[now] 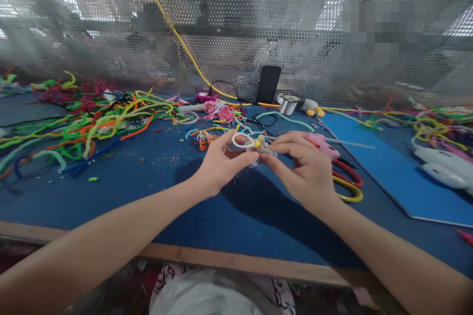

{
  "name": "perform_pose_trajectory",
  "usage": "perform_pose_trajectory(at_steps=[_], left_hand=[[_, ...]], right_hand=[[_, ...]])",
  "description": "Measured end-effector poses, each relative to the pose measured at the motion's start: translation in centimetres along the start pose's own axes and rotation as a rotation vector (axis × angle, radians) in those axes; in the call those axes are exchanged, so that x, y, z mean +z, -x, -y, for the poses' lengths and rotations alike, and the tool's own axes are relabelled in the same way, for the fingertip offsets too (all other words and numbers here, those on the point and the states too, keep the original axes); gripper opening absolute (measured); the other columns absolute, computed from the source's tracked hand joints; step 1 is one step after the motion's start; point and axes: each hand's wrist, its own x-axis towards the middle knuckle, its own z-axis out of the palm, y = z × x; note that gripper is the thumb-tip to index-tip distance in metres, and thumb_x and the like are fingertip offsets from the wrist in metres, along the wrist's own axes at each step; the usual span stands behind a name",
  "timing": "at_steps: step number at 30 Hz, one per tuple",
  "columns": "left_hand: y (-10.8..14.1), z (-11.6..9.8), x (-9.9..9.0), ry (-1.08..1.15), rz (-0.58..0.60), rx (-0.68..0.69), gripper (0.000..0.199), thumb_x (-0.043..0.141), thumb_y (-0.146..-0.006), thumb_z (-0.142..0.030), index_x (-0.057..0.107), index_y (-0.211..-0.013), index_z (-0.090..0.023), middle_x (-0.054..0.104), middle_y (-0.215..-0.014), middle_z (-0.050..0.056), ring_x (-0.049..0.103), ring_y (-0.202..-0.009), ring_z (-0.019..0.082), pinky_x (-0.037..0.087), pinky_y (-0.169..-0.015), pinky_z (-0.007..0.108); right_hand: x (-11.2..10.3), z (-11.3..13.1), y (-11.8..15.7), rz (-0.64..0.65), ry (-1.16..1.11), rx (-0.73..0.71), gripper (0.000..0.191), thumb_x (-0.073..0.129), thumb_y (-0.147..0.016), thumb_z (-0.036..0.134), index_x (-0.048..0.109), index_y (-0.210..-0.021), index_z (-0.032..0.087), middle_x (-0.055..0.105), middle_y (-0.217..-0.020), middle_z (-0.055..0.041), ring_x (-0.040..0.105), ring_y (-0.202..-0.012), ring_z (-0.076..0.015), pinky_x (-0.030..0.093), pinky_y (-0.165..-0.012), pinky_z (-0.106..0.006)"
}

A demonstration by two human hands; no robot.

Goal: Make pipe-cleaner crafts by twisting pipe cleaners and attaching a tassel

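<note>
A small pipe-cleaner craft point(260, 144) with yellow and light blue parts is pinched between my two hands above the blue tabletop. A white beaded ring point(242, 141) stands out at its left, close to the fingers of my left hand point(226, 161). From the other side my right hand point(306, 166) grips the piece with thumb and fingertips. Part of the craft is hidden by my fingers. Just beyond my right hand lie a pink object point(325, 146) and red and yellow looped handles point(349, 191), partly covered by the hand.
Tangled pipe cleaners point(99, 118) pile up on the left, with more point(432, 128) at far right. A dark phone point(269, 84) leans against the perforated metal screen point(229, 44). Nearby stands a wire spool point(288, 106). A blue board point(391, 172) lies right, a white tool point(441, 165) on it.
</note>
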Motion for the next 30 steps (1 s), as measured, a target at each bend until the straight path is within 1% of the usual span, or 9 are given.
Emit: perform_pose_trajectory(at_steps=[2, 5, 8, 10, 15, 20, 23, 27, 30], left_hand=[[-0.2, -0.2, -0.2, 0.032, 0.048, -0.079, 0.028, 0.080, -0.075, -0.029, 0.062, -0.092, -0.016, 0.067, -0.088, 0.000, 0.068, -0.074, 0.012, 0.059, -0.070, 0.026], [-0.4, -0.3, -0.4, 0.028, 0.080, -0.186, 0.036, 0.077, -0.080, -0.037, 0.065, -0.108, -0.017, 0.069, -0.097, 0.005, 0.071, -0.077, 0.017, 0.062, -0.072, 0.033], [-0.6, 0.0, -0.6, -0.011, 0.021, -0.200, 0.039, 0.078, -0.080, -0.038, 0.068, -0.112, -0.017, 0.069, -0.102, 0.006, 0.071, -0.081, 0.016, 0.062, -0.074, 0.032], [-0.7, 0.3, -0.7, -0.026, -0.021, -0.202, 0.038, 0.079, -0.078, -0.038, 0.069, -0.109, -0.017, 0.070, -0.102, 0.006, 0.070, -0.084, 0.016, 0.061, -0.075, 0.031], [-0.8, 0.6, -0.9, -0.047, 0.000, -0.161, 0.036, 0.087, -0.069, -0.036, 0.073, -0.096, -0.015, 0.074, -0.091, 0.004, 0.069, -0.082, 0.015, 0.057, -0.081, 0.032], [-0.7, 0.6, -0.9, -0.037, -0.001, -0.120, 0.035, 0.089, -0.064, -0.034, 0.077, -0.091, -0.015, 0.077, -0.090, 0.005, 0.070, -0.083, 0.017, 0.053, -0.091, 0.037], [-0.6, 0.5, -0.8, -0.034, -0.003, -0.112, 0.034, 0.089, -0.064, -0.034, 0.077, -0.089, -0.016, 0.077, -0.090, 0.005, 0.070, -0.083, 0.017, 0.054, -0.089, 0.037], [-0.9, 0.3, -1.1, -0.100, 0.003, -0.133, 0.031, 0.083, -0.072, -0.035, 0.075, -0.094, -0.015, 0.076, -0.087, 0.005, 0.070, -0.077, 0.017, 0.057, -0.083, 0.037], [-1.2, 0.1, -1.5, -0.406, 0.010, -0.045, 0.022, 0.078, -0.075, -0.030, 0.075, -0.092, -0.015, 0.076, -0.087, 0.006, 0.069, -0.080, 0.018, 0.056, -0.081, 0.035]], right_hand=[[0.1, -0.4, -0.1, 0.000, -0.072, 0.140, 0.009, 0.074, -0.084, 0.030, 0.073, -0.082, 0.022, 0.070, -0.085, -0.0043, 0.064, -0.081, -0.0184, 0.050, -0.077, -0.035], [0.4, -1.1, -0.3, -0.001, -0.283, 0.430, 0.023, 0.076, -0.081, 0.044, 0.073, -0.080, 0.021, 0.071, -0.083, -0.0034, 0.063, -0.080, -0.0181, 0.050, -0.077, -0.034], [0.7, -1.4, -0.3, 0.019, -0.523, 0.654, 0.033, 0.080, -0.074, 0.051, 0.074, -0.085, 0.020, 0.075, -0.090, -0.0054, 0.065, -0.087, -0.0195, 0.052, -0.084, -0.035], [0.9, -1.5, -0.4, 0.035, -0.599, 0.703, 0.037, 0.083, -0.071, 0.051, 0.076, -0.090, 0.020, 0.077, -0.097, -0.0070, 0.067, -0.093, -0.0212, 0.052, -0.089, -0.037], [0.9, -1.6, -0.3, 0.046, -0.573, 0.667, 0.042, 0.087, -0.064, 0.049, 0.079, -0.094, 0.022, 0.077, -0.096, -0.0064, 0.068, -0.091, -0.0223, 0.052, -0.090, -0.043], [0.7, -1.6, -0.2, 0.071, -0.469, 0.513, 0.029, 0.083, -0.071, 0.046, 0.078, -0.083, 0.021, 0.071, -0.086, -0.0042, 0.064, -0.086, -0.0196, 0.051, -0.088, -0.041], [0.6, -1.7, -0.3, 0.114, -0.473, 0.504, 0.027, 0.080, -0.075, 0.045, 0.076, -0.081, 0.020, 0.070, -0.087, -0.0043, 0.063, -0.085, -0.0184, 0.050, -0.088, -0.040], [0.3, -2.0, -0.5, 0.188, -0.373, 0.562, 0.036, 0.075, -0.079, 0.049, 0.073, -0.100, 0.020, 0.071, -0.100, -0.0064, 0.063, -0.089, -0.0199, 0.051, -0.085, -0.040], [0.0, -2.1, -0.7, 0.234, -0.161, 0.444, 0.042, 0.073, -0.080, 0.049, 0.071, -0.114, 0.023, 0.069, -0.110, -0.0072, 0.063, -0.098, -0.0222, 0.050, -0.086, -0.041]])
